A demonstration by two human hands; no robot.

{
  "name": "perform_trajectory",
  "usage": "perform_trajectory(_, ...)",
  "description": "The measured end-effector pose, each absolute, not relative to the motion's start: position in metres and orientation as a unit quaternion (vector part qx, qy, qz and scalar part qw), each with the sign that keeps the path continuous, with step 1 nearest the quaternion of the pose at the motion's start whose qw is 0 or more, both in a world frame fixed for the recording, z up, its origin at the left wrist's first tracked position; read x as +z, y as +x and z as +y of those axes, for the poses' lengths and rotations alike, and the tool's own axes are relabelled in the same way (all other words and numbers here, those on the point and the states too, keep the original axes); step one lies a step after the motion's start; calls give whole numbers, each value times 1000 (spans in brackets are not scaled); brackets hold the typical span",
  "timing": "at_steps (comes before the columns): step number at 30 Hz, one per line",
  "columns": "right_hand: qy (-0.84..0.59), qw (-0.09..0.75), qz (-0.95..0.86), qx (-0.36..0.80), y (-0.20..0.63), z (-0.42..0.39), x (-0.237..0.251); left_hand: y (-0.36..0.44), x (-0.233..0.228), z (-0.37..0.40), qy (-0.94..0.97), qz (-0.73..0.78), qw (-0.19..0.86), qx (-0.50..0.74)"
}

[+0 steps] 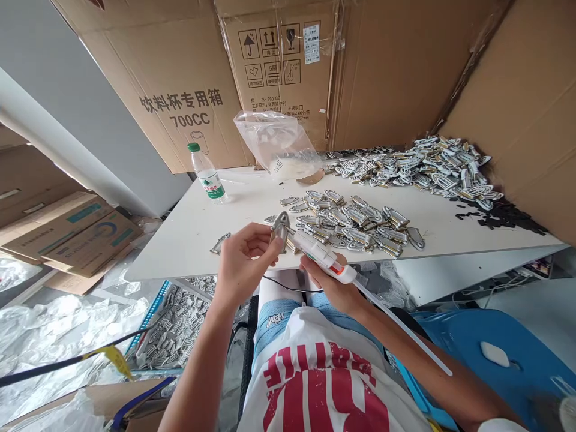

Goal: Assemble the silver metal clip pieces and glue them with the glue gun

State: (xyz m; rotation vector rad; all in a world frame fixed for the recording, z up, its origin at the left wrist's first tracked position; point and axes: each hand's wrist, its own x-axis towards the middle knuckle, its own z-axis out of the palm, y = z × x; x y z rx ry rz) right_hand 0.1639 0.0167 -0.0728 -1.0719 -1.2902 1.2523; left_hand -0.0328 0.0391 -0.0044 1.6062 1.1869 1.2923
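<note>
My left hand (245, 259) pinches one small grey-and-gold frame piece (280, 224) with a rounded top, held upright over the table's front edge. My right hand (333, 290) is wrapped round a white hot glue gun (317, 251), and a long pale glue stick (400, 321) sticks out of its back end. The gun's nozzle points at the held piece; whether they touch I cannot tell. Just beyond both hands lies a loose heap of similar frame pieces (355, 219). A single piece (220, 243) lies apart, left of my left hand.
On the white table (175, 240) stand a water bottle (207, 174) and a clear plastic bag (279, 141). A bigger pile of pieces (432, 165) and small black bits (499, 216) lie at right. Cardboard walls the back. A blue crate (146, 324) and blue stool (472, 342) flank me.
</note>
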Motion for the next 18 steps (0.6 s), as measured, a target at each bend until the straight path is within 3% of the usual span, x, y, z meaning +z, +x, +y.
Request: perform_trajectory(18,-419,508,-531,533,166,13,-74,-28,7,23,606,462,400,510)
